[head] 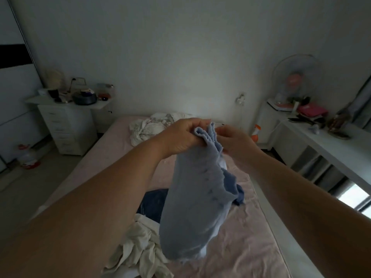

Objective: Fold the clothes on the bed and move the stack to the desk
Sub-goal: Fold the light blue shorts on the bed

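Observation:
A light blue garment [194,207] hangs bunched above the pink bed [251,237]. My left hand [180,137] and my right hand [234,141] both grip its top edge, close together. Under it lie a dark blue garment [154,203] and a cream garment [138,251], near the bed's front. A white crumpled garment [148,129] lies at the far end of the bed. The white desk [329,145] runs along the right side of the bed.
The desk carries pink books [312,111], a fan [295,77] and small items. A white drawer unit [66,127] with clutter on top stands at the back left. A red and white jug [29,159] sits on the floor at the left.

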